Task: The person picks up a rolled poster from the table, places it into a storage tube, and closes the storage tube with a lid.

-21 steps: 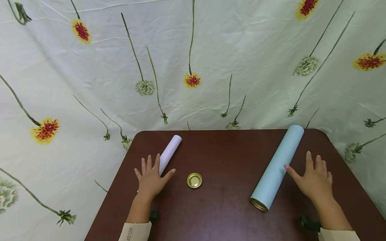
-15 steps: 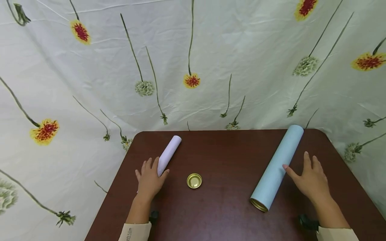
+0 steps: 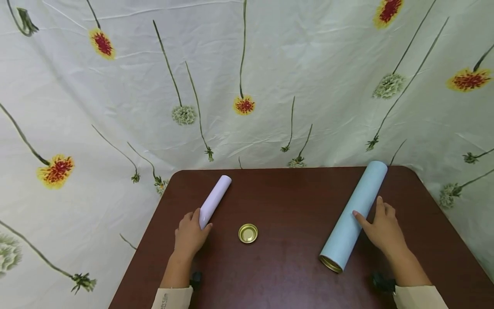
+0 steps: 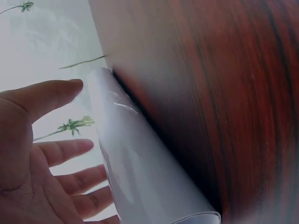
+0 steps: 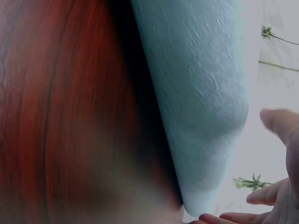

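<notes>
Two sets of loosely spread fingers [image 4: 65, 151], pinching nothing: left hand [image 3: 190, 238] at paper roll [image 3: 214, 201], lower left of centre; right hand [image 3: 384, 231] at blue tube [image 3: 347, 228], lower right; likely hazard, rolling away from one-sided nudge.

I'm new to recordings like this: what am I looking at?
There's no machine here, just a person working bare-handed. The wide picture comes from a camera worn on the head; each close-up comes from a camera on one wrist. On the dark brown table lie a white roll, a small round gold cap and a light blue tube. The left hand is at the white roll, the right hand at the light blue tube. Neither seems to grip anything; whether they touch is hard to tell.
</notes>
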The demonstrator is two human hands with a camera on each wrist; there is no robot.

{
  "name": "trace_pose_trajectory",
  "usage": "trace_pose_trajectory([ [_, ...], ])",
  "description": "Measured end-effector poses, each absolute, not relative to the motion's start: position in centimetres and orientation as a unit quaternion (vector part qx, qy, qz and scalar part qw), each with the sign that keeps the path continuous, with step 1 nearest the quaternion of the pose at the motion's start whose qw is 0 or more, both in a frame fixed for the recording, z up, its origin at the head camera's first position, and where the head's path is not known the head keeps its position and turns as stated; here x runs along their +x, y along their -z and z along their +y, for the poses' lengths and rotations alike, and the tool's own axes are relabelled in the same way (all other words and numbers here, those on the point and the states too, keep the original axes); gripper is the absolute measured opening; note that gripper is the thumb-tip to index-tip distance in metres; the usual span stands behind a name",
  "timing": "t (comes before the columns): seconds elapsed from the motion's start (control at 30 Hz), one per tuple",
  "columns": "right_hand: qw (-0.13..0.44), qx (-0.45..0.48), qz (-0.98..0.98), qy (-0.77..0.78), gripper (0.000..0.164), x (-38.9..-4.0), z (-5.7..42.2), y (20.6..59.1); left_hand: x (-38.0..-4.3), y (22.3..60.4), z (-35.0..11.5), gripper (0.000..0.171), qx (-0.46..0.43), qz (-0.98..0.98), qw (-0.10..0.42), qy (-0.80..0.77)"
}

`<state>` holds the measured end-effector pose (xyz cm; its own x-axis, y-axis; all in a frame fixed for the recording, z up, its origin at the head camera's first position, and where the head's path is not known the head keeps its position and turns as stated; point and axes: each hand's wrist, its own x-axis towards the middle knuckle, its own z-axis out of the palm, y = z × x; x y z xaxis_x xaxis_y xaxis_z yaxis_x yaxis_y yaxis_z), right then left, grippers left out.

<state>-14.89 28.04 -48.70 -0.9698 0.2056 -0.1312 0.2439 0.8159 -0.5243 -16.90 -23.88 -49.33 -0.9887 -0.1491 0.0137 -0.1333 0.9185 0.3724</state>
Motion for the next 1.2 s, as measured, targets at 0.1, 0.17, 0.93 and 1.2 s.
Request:
trace_pose_trajectory([
  [0.1, 0.047, 0.125, 0.945, 0.300, 0.108, -15.1, 27.7, 48.8, -16.8, 49.6, -24.1, 0.070, 0.083, -0.979, 0.010, 0.188],
  [0.17, 0.049, 0.132, 0.940, 0.310, 0.107, -15.2, 27.5, 48.9, -16.8, 49.7, -24.2, 0.070, 0.085, -0.978, 0.008, 0.188],
  [0.93, 0.059, 0.101, 0.948, 0.294, 0.100, -16.1, 26.6, 49.5, -17.1, 50.6, -25.0, 0.064, 0.074, -0.980, -0.019, 0.182],
  [1.2, 0.082, 0.099, 0.950, 0.286, 0.097, -16.1, 27.1, 49.0, -17.2, 50.6, -25.3, 0.065, 0.072, -0.980, -0.022, 0.185],
])
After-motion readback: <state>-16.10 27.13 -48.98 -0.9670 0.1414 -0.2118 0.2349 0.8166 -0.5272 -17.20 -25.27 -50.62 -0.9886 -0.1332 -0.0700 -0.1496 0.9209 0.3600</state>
